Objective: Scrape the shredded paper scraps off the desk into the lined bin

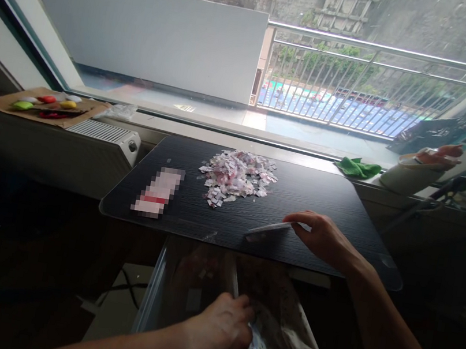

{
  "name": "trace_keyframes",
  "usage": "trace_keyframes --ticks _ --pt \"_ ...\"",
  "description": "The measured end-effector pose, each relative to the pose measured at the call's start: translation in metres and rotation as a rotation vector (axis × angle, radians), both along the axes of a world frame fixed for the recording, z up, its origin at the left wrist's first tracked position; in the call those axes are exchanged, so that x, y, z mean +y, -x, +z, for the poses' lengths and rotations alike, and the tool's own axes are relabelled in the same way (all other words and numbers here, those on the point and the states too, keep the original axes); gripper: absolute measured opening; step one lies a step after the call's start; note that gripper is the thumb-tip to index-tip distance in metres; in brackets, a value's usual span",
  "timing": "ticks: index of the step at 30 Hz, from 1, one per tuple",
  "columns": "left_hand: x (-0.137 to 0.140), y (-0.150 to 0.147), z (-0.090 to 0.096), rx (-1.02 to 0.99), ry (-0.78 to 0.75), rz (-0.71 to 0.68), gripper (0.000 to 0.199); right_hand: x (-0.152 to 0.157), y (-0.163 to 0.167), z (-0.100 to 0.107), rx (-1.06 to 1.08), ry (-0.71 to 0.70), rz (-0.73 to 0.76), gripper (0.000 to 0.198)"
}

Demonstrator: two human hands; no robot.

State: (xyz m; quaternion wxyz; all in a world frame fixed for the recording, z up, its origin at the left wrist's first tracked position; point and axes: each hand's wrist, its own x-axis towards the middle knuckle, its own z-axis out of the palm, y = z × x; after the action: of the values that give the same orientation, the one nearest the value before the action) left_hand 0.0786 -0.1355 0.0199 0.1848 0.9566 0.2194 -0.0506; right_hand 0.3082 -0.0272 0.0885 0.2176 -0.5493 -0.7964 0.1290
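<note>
My right hand (318,234) pinches the near end of a thin, flat, pale piece (271,228), tilted with its far end close to the black tabletop (309,189). My left hand (222,321) is below the table edge, fingers curled together over a clear plastic bin (149,290) and beside a light cloth bag (290,335). What its fingers hold is hidden. A heap of small pale pink and white paper scraps (237,175) lies at the back middle of the table. To the left rests a blurred pinkish strip (160,190).
A radiator (110,136) stands left of the table, near brown cardboard (29,103) bearing colourful items. A green cloth (357,168) and a pale container (412,175) sit on the right sill. Behind is a large window with a metal railing (377,85) outside.
</note>
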Motion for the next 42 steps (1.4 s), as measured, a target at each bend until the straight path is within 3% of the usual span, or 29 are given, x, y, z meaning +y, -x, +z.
trace_keyframes --ticks 6,14,20,29,37,42 --pt "-0.002 0.002 0.005 0.058 0.005 0.052 0.014 -0.004 0.017 -0.008 -0.014 -0.042 0.026 0.028" --pt "-0.001 0.001 0.001 0.056 -0.02 0.058 0.011 -0.058 0.01 -0.026 0.004 -0.188 0.055 0.032" --pt "0.0 -0.002 0.009 0.068 0.015 0.032 0.013 -0.089 0.013 -0.021 -0.041 -0.207 0.117 0.036" --pt "-0.001 -0.003 0.008 0.073 0.002 0.034 0.013 -0.072 0.009 -0.021 -0.058 -0.213 0.049 0.036" --pt "-0.002 -0.002 0.002 0.006 -0.028 0.021 0.012 -0.099 0.002 -0.023 -0.049 -0.201 0.096 0.033" --pt "-0.002 -0.004 -0.001 0.066 -0.018 0.005 0.013 -0.094 -0.002 -0.018 -0.08 -0.225 -0.005 0.032"
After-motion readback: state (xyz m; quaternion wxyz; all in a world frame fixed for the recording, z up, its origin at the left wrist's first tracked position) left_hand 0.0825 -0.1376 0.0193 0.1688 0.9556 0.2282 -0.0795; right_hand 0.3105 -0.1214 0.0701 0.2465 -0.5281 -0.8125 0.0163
